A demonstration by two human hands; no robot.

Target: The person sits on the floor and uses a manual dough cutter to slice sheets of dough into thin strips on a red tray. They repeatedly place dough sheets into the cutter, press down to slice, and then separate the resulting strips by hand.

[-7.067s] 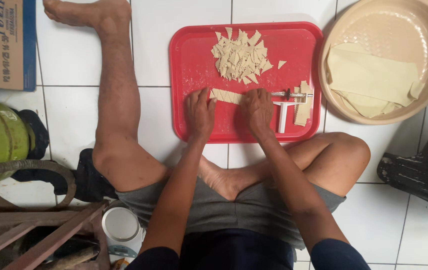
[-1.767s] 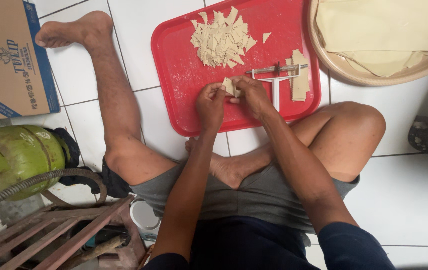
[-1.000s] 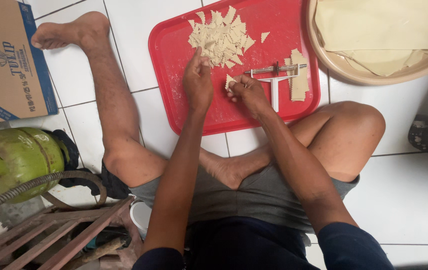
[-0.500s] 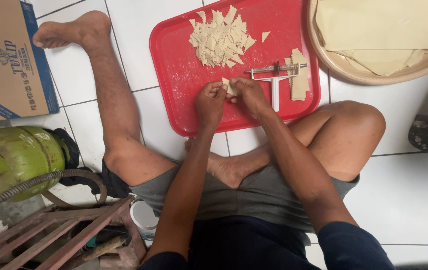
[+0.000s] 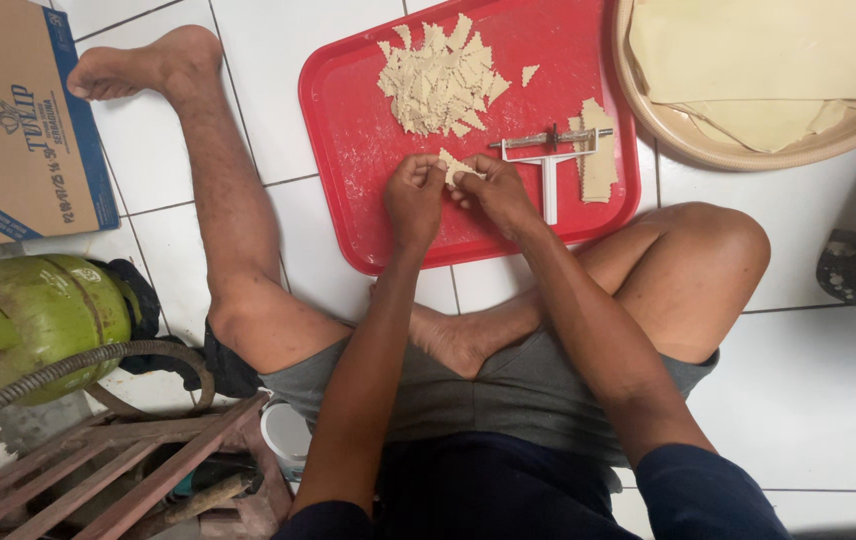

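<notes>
- A small dough piece (image 5: 456,166) is pinched between both hands, just above the near half of the red tray (image 5: 368,200).
- The left hand (image 5: 414,195) grips its left edge with the fingertips closed on it; the right hand (image 5: 493,195) grips the right edge the same way, so the two hands touch at the fingertips.
- Just beyond the hands lies a pile of cut dough pieces (image 5: 440,80); one stray bit (image 5: 529,74) sits apart to its right.
- Immediately right of the right hand rests a metal roller cutter (image 5: 551,160), handle pointing back toward the person, with a stack of dough strips (image 5: 598,150) beside it.
- Farther right, off the tray, a beige basin (image 5: 708,145) holds large dough sheets (image 5: 768,60).
- Risk, as I judge it: the thin piece could tear if the fingers pull apart too hard, or stick to them.
- A careless right wrist could knock the cutter onto the tiled floor (image 5: 828,400).
</notes>
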